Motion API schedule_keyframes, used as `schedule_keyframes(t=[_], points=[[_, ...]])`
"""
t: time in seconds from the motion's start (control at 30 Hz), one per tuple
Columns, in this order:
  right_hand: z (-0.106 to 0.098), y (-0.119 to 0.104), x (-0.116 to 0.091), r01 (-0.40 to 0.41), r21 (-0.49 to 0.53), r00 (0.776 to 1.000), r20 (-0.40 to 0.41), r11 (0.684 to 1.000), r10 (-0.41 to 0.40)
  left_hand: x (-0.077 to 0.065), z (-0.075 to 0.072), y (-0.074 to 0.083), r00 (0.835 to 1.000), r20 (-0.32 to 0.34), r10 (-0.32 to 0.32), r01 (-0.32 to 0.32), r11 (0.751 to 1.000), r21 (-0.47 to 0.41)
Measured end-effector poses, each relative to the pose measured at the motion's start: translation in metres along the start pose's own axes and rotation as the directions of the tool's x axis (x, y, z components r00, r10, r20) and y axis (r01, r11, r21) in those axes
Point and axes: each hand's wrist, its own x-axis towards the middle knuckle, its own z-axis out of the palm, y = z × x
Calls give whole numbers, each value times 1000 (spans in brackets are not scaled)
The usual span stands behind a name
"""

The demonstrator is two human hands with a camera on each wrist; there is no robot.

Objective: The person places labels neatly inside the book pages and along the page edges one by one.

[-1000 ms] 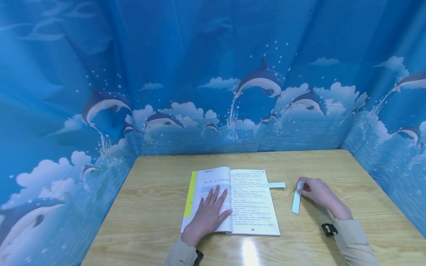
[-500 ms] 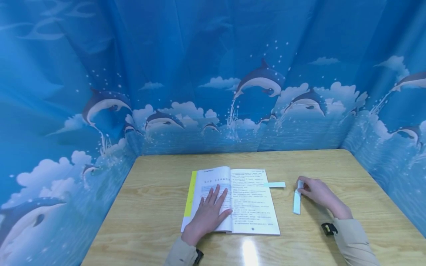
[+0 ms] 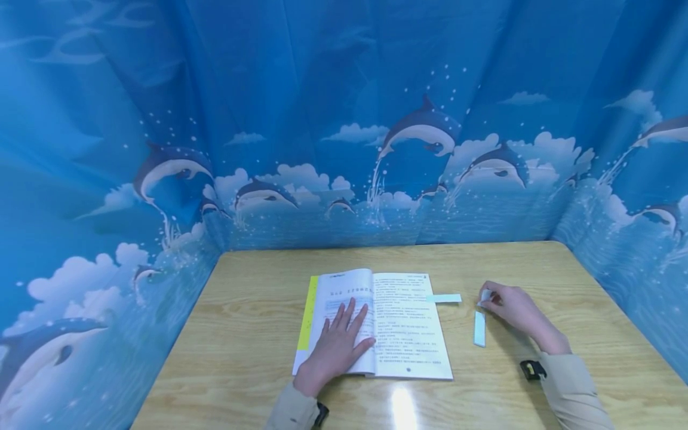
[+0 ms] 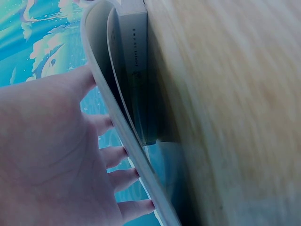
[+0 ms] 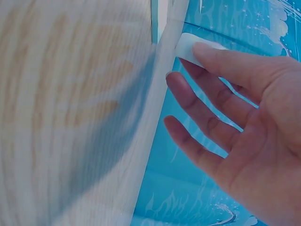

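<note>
Curved pages [image 3: 408,331], flat pale strip [image 3: 479,329]

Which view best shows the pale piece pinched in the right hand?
The right wrist view: the pale piece appears largest there, pinched by the right hand. The head view shows it small and partly hidden; the left wrist view doesn't show it.

Book [image 3: 411,334] on table [image 3: 247,304], strip [image 3: 479,329] to right

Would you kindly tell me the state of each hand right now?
Left hand: open, resting on the book.
Right hand: pinching a small pale piece.
</note>
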Motion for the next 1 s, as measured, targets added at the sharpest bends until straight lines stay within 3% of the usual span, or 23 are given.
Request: schedule_keyframes(t=[0.7,1.0], points=[[-6,-2,-1,-68,-20,997,-24,997,67,-1,-2,1,1000,4,-2,2,1000,-13],[-8,-7,-1,-58,2,997,-56,998,58,-1,-2,1,1000,9,-6,6,1000,-5]])
